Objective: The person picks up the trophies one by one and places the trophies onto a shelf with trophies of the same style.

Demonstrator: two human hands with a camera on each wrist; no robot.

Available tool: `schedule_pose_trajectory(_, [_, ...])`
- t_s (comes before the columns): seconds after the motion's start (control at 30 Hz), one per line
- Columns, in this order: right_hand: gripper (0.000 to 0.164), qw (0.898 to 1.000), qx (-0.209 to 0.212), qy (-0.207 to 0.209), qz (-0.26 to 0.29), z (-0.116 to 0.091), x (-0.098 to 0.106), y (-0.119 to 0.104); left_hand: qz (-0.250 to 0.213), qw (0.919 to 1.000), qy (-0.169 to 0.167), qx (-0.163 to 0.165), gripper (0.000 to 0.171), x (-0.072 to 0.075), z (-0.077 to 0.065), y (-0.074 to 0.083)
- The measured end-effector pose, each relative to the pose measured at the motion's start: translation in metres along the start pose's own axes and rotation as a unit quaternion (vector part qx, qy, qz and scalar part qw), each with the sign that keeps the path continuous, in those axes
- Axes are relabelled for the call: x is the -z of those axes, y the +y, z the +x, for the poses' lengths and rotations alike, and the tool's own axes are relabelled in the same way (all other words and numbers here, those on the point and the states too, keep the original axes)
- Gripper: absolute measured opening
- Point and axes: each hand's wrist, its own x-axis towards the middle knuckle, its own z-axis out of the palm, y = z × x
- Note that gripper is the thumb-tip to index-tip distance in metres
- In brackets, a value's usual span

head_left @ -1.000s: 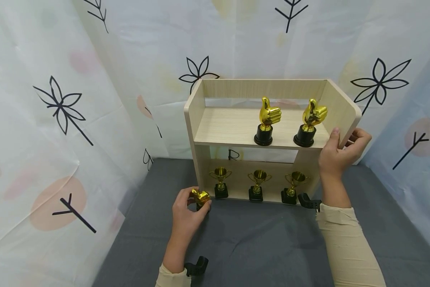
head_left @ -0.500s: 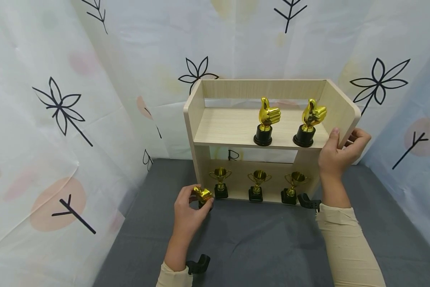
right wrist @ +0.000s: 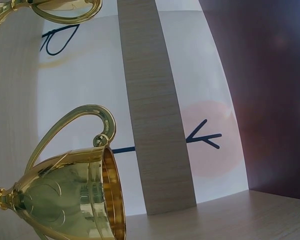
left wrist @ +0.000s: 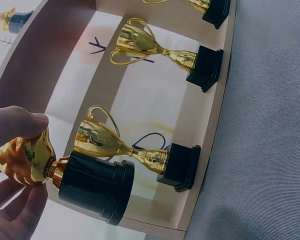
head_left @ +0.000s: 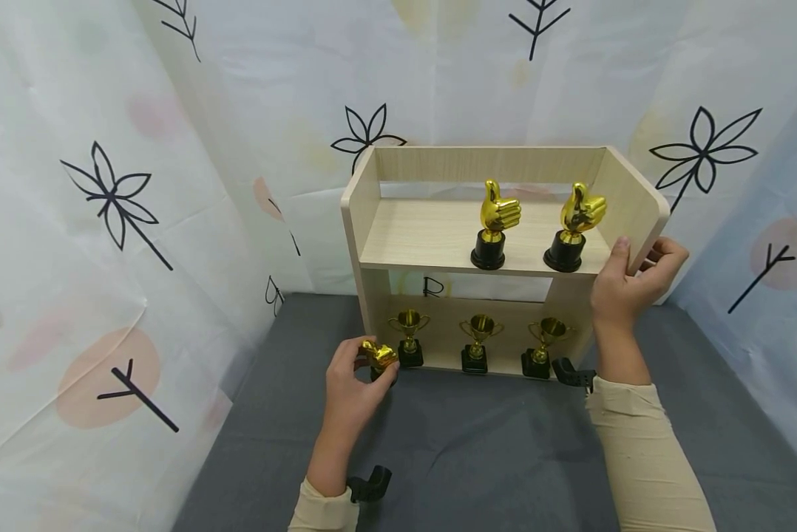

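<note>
My left hand (head_left: 353,384) pinches a gold thumbs-up trophy (head_left: 380,356) by its gold part, in front of the shelf's lower left corner. In the left wrist view the trophy's black round base (left wrist: 96,186) sticks out from the fingers and overlaps a cup trophy behind it. With my right hand (head_left: 631,284) I grip the right side panel of the wooden shelf (head_left: 485,164), thumb on the inner face, the other fingers partly hidden behind. Two more thumbs-up trophies, one in the middle (head_left: 490,229) and one at the right (head_left: 571,230), stand on the upper board.
Along the lower board stand three gold cup trophies: left (head_left: 409,338), middle (head_left: 477,341) and right (head_left: 543,347). Grey cloth (head_left: 478,451) covers the table. Patterned white fabric (head_left: 292,74) hangs behind and at both sides.
My left hand has moved slightly up and to the right with the thumbs-up trophy, toward the shelf. My right hand and the shelf have stayed in place.
</note>
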Motion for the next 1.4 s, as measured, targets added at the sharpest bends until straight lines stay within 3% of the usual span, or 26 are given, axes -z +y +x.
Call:
schedule_pose_trajectory(0.93, [0.016,1.0,0.001,0.003,-0.012,0.005,-0.001,0.021,0.006,0.9998,-0.001,-0.02,0.051,0.006,0.012,0.014])
schedule_pose_trajectory(1.4, [0.016,1.0,0.004,-0.002,-0.003,0.001,0.0,0.006,0.007,0.9995,-0.003,-0.032,0.05,0.004,0.018,0.016])
